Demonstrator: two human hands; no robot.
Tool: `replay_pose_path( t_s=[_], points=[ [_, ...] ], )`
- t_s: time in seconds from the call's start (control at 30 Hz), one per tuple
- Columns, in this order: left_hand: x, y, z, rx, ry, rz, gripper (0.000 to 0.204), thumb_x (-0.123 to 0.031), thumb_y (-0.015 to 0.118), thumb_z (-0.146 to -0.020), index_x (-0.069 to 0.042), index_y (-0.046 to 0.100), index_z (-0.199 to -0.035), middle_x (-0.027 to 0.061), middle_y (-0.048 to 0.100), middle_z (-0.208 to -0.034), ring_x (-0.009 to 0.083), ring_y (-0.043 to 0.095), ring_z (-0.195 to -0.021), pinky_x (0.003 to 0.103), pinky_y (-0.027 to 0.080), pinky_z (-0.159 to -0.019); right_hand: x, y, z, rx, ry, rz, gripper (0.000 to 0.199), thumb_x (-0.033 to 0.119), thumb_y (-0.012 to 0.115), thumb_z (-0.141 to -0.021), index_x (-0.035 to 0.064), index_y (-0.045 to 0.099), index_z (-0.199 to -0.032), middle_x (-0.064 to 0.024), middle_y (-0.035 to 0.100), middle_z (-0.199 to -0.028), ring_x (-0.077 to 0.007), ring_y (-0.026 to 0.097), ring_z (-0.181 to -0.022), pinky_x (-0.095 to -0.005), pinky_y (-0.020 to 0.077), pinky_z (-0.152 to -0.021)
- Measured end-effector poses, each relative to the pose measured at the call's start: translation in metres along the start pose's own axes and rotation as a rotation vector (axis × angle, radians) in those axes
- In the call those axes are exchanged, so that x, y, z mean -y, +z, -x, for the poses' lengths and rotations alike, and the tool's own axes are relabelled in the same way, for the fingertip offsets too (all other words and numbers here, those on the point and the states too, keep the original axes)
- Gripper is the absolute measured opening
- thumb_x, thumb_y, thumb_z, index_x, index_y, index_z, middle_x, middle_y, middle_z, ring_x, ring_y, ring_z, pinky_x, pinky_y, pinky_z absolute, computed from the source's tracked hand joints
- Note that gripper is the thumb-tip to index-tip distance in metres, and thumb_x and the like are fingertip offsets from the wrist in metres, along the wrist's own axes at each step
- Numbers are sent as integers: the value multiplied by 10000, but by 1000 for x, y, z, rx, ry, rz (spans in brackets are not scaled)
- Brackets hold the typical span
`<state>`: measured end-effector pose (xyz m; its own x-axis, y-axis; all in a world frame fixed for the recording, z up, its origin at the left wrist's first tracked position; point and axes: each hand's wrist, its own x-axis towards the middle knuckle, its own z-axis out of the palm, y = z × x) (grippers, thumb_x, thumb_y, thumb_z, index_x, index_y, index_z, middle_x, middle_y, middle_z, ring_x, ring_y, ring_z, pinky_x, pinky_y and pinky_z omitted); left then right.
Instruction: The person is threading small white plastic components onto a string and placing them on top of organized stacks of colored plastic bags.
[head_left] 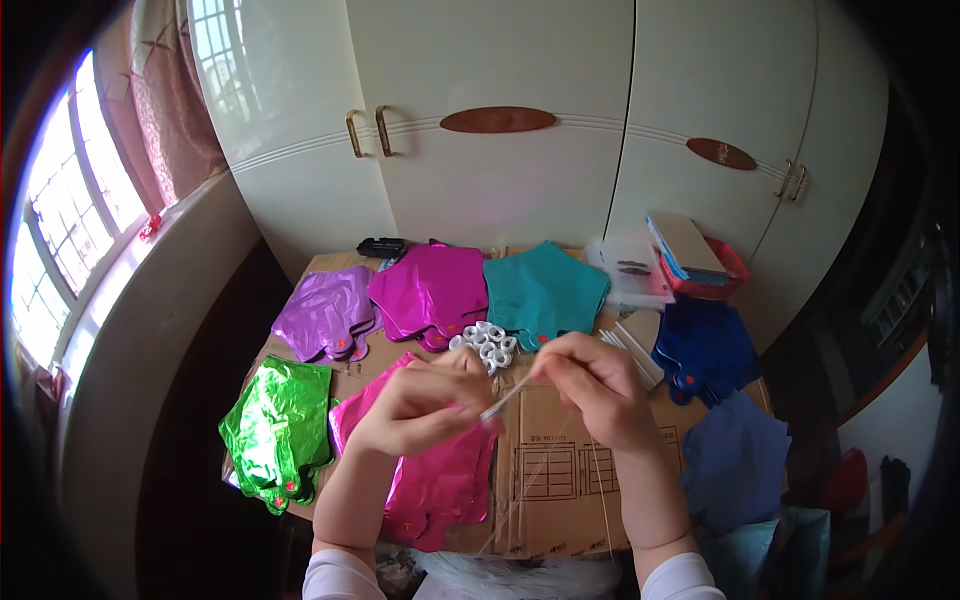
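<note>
My left hand [425, 405] is closed, with a small whitish piece [490, 412] pinched at its fingertips; blur hides its exact shape. From there a thin pale string [516, 388] runs taut up to my right hand [595, 385], which pinches it between thumb and forefinger. A loose length of string hangs below the right hand toward the box's near edge. Under my left hand lies a stack of flat pink foil balloons [445, 485]. Just beyond both hands sits a small heap of white ribbon rolls [490, 347].
Flat foil balloon stacks ring the cardboard surface [545, 500]: green [275, 420], lilac [322, 312], magenta [430, 290], teal [548, 292], navy [705, 345] and dull blue [735, 460]. White sticks [632, 350] lie right. A red basket [725, 275] stands by the white cabinet [500, 200].
</note>
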<state>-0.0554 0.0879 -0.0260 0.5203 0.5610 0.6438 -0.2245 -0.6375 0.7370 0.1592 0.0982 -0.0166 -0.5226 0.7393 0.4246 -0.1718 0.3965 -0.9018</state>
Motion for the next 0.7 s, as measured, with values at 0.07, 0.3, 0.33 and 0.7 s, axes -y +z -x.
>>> replay_pose_path(
  t_s=[0.07,0.3,0.33,0.7],
  points=[
    [6,15,1,-222,57,265,137,-43,585,-783,15,667,-875,66,667,-896,162,476,-809,326,377,-767,-25,6,-8,-31,-86,128,173,134,521,-895,-11,609,-859,-14,585,-674,-69,516,-619,-238,420,-557],
    [1,8,-1,-159,-21,-310,135,-59,573,-792,11,650,-879,30,643,-819,175,491,-833,335,394,-760,-4,-1,-5,10,83,6,168,147,524,-888,9,604,-835,14,544,-629,-48,472,-575,-217,387,-522],
    [2,9,0,-136,-35,7,144,-69,577,-795,11,649,-890,28,639,-820,173,488,-835,335,394,-758,-11,-5,-7,-29,92,10,169,147,522,-890,12,603,-830,16,541,-628,-45,466,-569,-216,382,-515],
    [17,-20,5,-57,72,305,157,-63,520,-773,11,640,-842,71,642,-853,167,473,-834,314,356,-749,-17,3,-10,14,81,60,157,146,523,-895,13,600,-863,9,554,-627,-53,520,-548,-220,409,-498]
  ],
)
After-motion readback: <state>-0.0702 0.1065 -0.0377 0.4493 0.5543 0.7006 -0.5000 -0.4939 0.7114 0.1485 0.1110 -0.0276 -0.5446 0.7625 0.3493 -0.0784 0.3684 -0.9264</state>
